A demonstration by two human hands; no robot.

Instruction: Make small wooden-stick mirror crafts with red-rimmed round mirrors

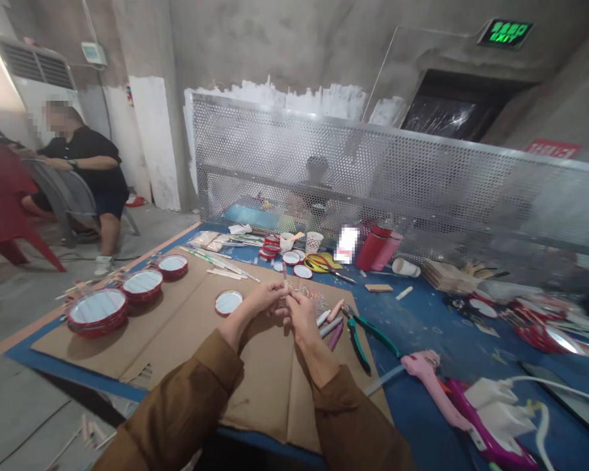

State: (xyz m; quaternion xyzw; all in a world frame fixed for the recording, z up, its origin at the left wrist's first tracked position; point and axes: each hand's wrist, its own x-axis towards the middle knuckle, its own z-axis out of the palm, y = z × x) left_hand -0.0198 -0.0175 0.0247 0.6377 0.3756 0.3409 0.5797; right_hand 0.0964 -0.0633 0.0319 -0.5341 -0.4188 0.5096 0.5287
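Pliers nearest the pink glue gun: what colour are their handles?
The handles are teal green, seen best in the head view.

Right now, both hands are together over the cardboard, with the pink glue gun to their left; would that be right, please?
Not quite: in the head view, the left hand and right hand are indeed together over the cardboard, but the pink glue gun lies to their right.

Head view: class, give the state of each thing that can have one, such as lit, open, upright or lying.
Left hand, fingers bent
Right hand, fingers bent
Thin piece, pointing up from the fingertips
Green-handled pliers, handles apart
Exit sign, lit
Patterned cup, upright
Rightmost cup, on its side
Red bottle, upright
Pink glue gun, lying down
Power strip, plugs in
Cardboard, flat, creased
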